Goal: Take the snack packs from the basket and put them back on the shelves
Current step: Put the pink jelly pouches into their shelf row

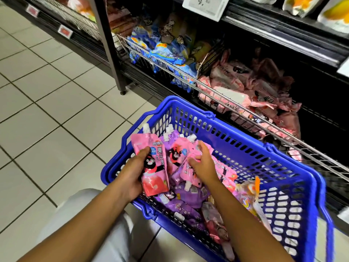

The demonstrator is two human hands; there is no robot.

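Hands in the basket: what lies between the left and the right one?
In the head view, a pink spout pouch with a black bear lies between the left hand and the right hand, over purple pouches in the blue basket.

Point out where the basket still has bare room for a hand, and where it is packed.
Free: the blue basket's far right corner, bordered by its shelf-side wall and the orange pack. Crowded: the near left half, heaped with pink and purple pouches, where the left hand grips a pink pouch and the right hand reaches in.
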